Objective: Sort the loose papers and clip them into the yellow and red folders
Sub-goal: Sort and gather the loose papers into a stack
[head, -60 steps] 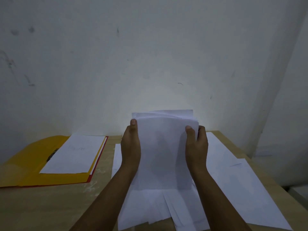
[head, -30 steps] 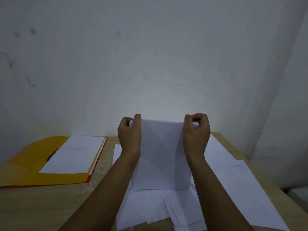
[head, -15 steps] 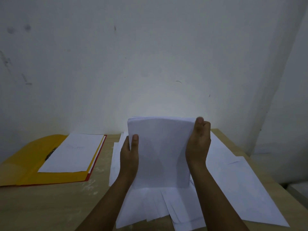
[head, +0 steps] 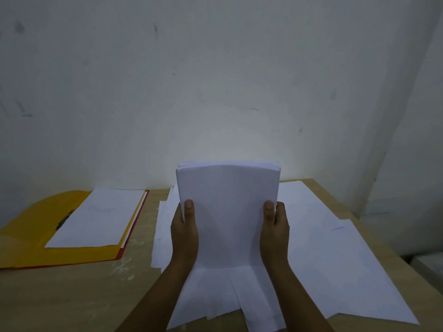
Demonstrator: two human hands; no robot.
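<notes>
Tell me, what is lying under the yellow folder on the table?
A red folder lies under the yellow folder; only its thin red edge shows along the right and bottom sides. The rest, and any papers inside it, are covered.

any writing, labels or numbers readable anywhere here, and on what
Nothing can be read.
Sheet on the yellow folder: the top sheet bears a faint pencil-like word near its middle, too faint and blurred to read.
Held paper stack, gripped by the left hand and right hand: the face showing looks blank.
Loose papers on the table: no legible text, only a faint mark.
</notes>
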